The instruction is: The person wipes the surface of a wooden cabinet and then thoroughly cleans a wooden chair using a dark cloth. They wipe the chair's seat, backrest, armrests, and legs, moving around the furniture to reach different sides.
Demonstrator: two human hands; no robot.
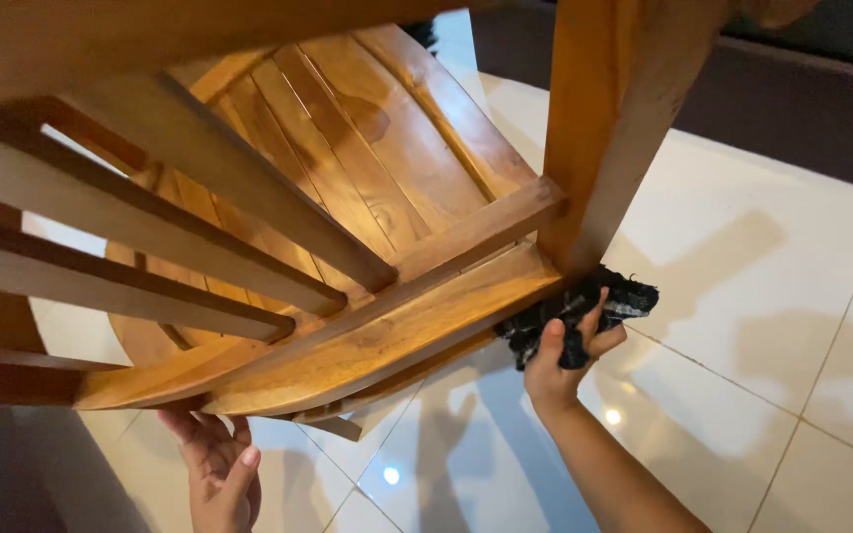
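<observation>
Gripping a dark cloth [584, 311], right hand [567, 360] presses it against the wooden chair [367, 326]; left hand [217, 464], fingers loosely open, touches the chair's near underside.

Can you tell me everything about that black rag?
The black rag is dark, crumpled cloth with frayed, fuzzy edges. It is bunched up in the right hand, whose grip closes around it. It presses against the wooden chair, at the corner where the seat's rear rail meets an upright post, above the white tiled floor.
</observation>
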